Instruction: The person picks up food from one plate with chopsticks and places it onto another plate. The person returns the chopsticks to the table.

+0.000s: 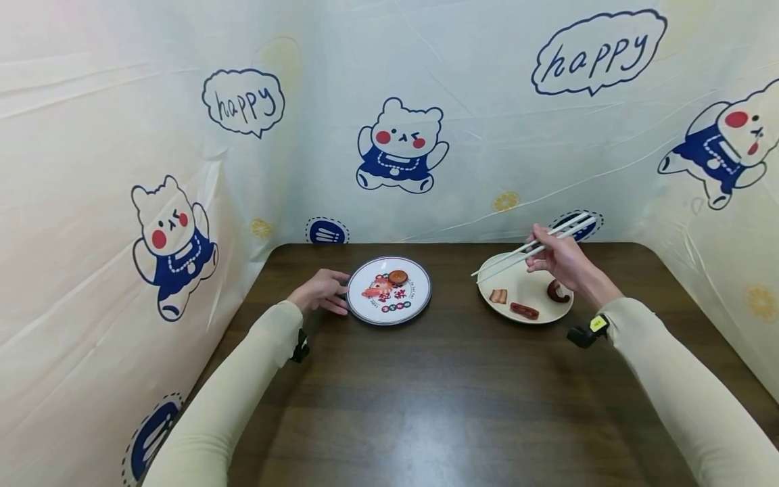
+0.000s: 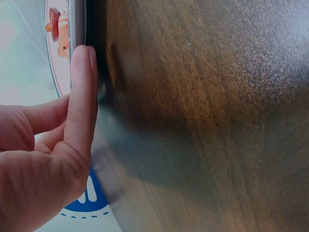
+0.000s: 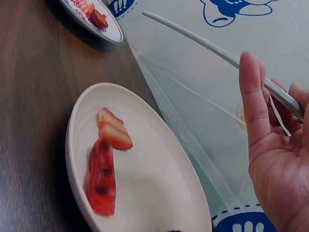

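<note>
My left hand [image 1: 325, 291] touches the left rim of a white plate [image 1: 410, 308] with blue edging, its fingers [image 2: 81, 87] straight along the side. On that plate lie a round brown food piece [image 1: 398, 277] and an orange-and-white piece like a shrimp [image 2: 63, 34], over printed red figures. My right hand [image 1: 558, 260] holds a pair of pale chopsticks [image 1: 517, 258] above a cream plate [image 3: 149, 179]. Their tips overlap its left rim in the head view, with no food between them. The cream plate carries a sausage [image 1: 524, 310], a bacon piece [image 1: 498, 296] and a dark red curled piece like a tentacle [image 1: 556, 292].
Both plates stand toward the back of a dark brown wooden table [image 1: 420, 385]. Behind and beside it hangs a pale sheet [image 1: 316, 135] printed with bears and speech bubbles. A stretch of bare tabletop separates the two plates.
</note>
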{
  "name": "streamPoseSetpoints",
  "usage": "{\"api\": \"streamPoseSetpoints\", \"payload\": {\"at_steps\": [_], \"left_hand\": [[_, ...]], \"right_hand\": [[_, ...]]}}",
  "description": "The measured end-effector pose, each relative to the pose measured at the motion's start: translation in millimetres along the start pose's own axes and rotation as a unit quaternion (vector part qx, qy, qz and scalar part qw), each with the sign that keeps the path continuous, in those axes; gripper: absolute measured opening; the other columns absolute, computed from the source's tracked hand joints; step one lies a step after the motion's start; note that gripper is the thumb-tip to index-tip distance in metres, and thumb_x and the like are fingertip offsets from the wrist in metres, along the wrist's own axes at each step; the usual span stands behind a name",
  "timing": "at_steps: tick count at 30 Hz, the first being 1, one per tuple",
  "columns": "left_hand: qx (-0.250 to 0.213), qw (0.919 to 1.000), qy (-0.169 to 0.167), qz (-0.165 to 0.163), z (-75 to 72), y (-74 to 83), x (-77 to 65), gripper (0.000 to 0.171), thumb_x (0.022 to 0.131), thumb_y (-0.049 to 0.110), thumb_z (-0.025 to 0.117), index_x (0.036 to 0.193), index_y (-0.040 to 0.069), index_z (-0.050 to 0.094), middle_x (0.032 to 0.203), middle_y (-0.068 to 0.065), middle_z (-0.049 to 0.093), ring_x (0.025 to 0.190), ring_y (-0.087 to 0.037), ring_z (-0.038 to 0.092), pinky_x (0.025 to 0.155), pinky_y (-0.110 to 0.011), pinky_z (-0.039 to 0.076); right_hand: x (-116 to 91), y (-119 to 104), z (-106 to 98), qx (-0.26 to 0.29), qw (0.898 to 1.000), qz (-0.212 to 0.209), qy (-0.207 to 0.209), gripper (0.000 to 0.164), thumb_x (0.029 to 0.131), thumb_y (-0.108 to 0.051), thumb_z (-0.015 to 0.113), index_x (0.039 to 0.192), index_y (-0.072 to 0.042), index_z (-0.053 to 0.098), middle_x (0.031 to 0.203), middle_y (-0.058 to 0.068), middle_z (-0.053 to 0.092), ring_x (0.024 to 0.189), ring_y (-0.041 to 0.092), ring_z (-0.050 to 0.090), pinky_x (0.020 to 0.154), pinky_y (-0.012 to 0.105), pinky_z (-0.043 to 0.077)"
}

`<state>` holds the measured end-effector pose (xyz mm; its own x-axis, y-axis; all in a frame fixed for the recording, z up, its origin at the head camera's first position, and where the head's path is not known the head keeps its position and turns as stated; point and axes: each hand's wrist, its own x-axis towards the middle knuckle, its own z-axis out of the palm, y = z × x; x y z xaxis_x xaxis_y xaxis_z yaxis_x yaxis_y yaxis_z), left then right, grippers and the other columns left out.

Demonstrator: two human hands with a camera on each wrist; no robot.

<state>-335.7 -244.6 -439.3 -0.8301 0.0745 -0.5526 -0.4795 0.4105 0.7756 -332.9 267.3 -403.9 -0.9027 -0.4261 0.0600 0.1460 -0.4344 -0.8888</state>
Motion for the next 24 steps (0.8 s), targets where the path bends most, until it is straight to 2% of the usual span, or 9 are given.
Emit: {"api": "streamPoseSetpoints", "payload": {"at_steps": [16,24], "left_hand": [[-0.001,1.0000,0.002,-0.005,1.2,-0.7,0.1,0.050,0.098,0.009,0.051,0.146,0.011,0.036,0.108,-0.023,0.057,0.079,-0.031,0.067,0.073,-0.042,0.058],[-0.001,1.0000,0.000,0.001,1.0,-0.4,0.3,0.051,0.098,0.007,0.051,0.146,0.009,0.036,0.103,-0.023,0.059,0.076,-0.030,0.067,0.072,-0.043,0.058]], "right_hand": [[-19,1,-27,-0.007,1.000,-0.011,0.017,0.030,0.103,-0.020,0.039,0.099,0.006,0.053,0.080,0.018,0.066,0.063,0.026,0.067,0.058,0.038,0.059],[-23,7,-39,-0.016,0.999,-0.021,0.018,0.030,0.104,-0.018,0.037,0.102,0.010,0.049,0.081,0.021,0.064,0.062,0.027,0.067,0.057,0.037,0.059]]}}
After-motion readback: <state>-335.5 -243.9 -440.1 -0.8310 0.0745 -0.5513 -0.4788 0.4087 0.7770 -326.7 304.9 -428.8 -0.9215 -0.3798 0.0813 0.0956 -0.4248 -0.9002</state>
